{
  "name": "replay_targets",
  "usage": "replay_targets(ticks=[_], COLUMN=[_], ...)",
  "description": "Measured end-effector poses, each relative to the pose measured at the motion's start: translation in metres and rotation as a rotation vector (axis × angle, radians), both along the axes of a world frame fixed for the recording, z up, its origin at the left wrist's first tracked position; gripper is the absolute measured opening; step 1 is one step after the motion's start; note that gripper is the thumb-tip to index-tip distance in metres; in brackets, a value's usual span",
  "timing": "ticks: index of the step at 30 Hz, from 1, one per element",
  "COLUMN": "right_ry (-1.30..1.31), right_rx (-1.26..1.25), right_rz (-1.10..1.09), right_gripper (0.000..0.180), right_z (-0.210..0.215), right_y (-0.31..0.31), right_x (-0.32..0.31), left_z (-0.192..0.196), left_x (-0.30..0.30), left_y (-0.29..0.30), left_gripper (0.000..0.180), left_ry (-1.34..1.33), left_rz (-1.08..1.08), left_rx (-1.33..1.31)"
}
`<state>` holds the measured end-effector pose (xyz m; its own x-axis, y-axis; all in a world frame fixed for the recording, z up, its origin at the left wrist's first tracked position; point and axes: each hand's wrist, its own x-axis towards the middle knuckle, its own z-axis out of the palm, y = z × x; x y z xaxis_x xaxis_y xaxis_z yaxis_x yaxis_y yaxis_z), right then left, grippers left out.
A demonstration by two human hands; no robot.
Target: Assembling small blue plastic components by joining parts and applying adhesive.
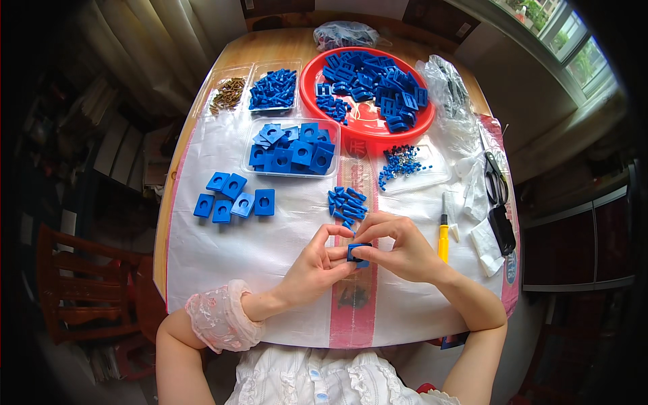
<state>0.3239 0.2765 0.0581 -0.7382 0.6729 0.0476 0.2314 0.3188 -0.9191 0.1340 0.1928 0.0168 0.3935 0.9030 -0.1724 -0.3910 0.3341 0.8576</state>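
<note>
A small blue square plastic piece is held between my two hands over the middle of the table. My left hand pinches it from the left with thumb and fingers. From the right, my right hand has its thumb on the piece's face; its index finger arches above. Just beyond my fingertips lies a loose pile of small blue wedge-shaped pieces. To the left, several blue square plates with round openings rest on the white sheet. Behind them a clear tray holds more such plates.
A red basin of blue parts stands at the back, beside trays of small blue pieces and brass-coloured screws. Tiny blue and white bits lie on a clear lid. At right are a yellow-handled screwdriver, black scissors and tissue.
</note>
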Motion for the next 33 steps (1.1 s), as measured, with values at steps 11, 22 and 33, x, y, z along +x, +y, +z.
replay_targets(ticks=[11, 22, 33], right_ry=[0.019, -0.011, -0.004], right_rx=[-0.003, -0.063, -0.075], right_rz=[0.011, 0.012, 0.027], right_gripper=[0.013, 0.015, 0.014], right_z=[-0.0003, 0.0000, -0.0019], right_y=[0.0005, 0.0010, 0.0022], right_x=[0.0003, 0.0011, 0.0019], left_z=[0.0002, -0.0009, 0.0039], left_x=[0.0000, -0.0009, 0.0011], left_y=[0.0001, 0.0001, 0.0006], left_gripper=[0.043, 0.044, 0.044], left_ry=[-0.002, 0.001, -0.037], left_rz=[-0.013, -0.025, -0.013], left_rx=[-0.002, -0.014, -0.019])
